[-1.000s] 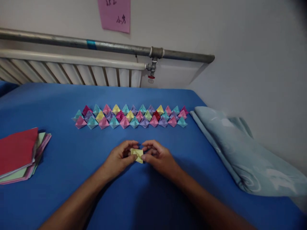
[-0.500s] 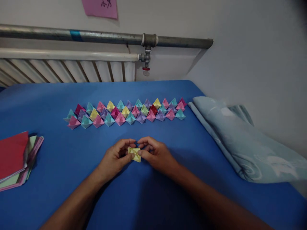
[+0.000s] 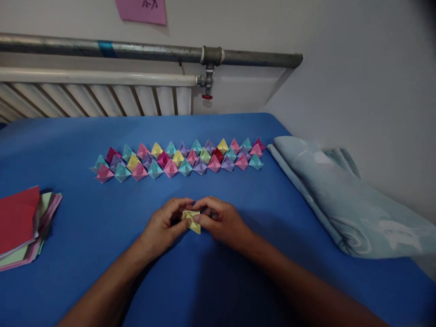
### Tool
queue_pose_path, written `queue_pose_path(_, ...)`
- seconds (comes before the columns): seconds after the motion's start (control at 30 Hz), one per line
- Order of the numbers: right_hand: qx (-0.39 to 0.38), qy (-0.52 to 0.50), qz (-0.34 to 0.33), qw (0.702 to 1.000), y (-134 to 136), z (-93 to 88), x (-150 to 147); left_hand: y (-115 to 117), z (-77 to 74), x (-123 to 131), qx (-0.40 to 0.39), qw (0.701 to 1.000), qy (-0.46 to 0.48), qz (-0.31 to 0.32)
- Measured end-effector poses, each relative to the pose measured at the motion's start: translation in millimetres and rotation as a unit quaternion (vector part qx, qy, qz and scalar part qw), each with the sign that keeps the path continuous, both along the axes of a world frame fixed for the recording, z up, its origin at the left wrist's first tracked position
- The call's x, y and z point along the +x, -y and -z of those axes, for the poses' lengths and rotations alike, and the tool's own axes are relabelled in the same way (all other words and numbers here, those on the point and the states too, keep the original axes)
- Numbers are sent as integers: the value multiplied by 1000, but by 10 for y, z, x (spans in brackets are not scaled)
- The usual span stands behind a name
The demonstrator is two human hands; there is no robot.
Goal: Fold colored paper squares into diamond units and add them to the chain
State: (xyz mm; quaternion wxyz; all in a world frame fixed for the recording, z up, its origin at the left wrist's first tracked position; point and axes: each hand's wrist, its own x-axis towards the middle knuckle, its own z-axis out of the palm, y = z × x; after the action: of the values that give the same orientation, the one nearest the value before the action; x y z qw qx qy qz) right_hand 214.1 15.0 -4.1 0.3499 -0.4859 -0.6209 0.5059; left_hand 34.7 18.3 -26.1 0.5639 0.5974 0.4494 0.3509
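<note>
A small folded piece of yellow origami paper [image 3: 195, 225] is held between my two hands near the middle of the view. My left hand [image 3: 166, 221] pinches its left side, thumb on top and fingers behind. On the other side, my right hand [image 3: 220, 221] is closed on it too, its thumb pressing on the upper face. Diagonal creases show on the paper, and its lower right corner points down toward me. Fingers partly hide its far edge. Beyond my hands stand rows of folded paper boats [image 3: 170, 168] in pink, teal, purple, yellow and red.
A stack of coloured paper sheets [image 3: 20, 220], red on top, lies at the left on the blue table surface [image 3: 102, 236]. A folded light-blue cloth [image 3: 340, 200] lies along the right edge. Behind are a white radiator [image 3: 102, 95] and a metal pipe [image 3: 153, 52].
The yellow paper has tilted, its lower right corner now reaching further down. My right thumb has shifted slightly left over it. The boats, sheets and cloth lie as before.
</note>
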Motion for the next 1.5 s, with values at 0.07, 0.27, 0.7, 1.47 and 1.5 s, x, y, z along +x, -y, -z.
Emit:
queue_pose_path(0.07, -3, -1, 2, 1000, 0, 1, -5, 6, -5, -5, -2, 1000, 1, 3)
queue_pose_path(0.27, 5, -1, 1, 1000, -1, 10, -4, 13, 6, -19, -7, 1000, 2, 6)
queue_pose_path(0.7, -35, -20, -11, 999, 23, -20, -29, 9, -65, -6, 17, 1000, -25, 4)
queue_pose_path(1.47, -60, -33, -20, 997, 7, -40, -30, 18, -77, -11, -46, 999, 28, 6)
queue_pose_path(1.5, -62, -39, -21, 997, 4, -49, -25, 19, -79, -11, -52, 998, 31, 5)
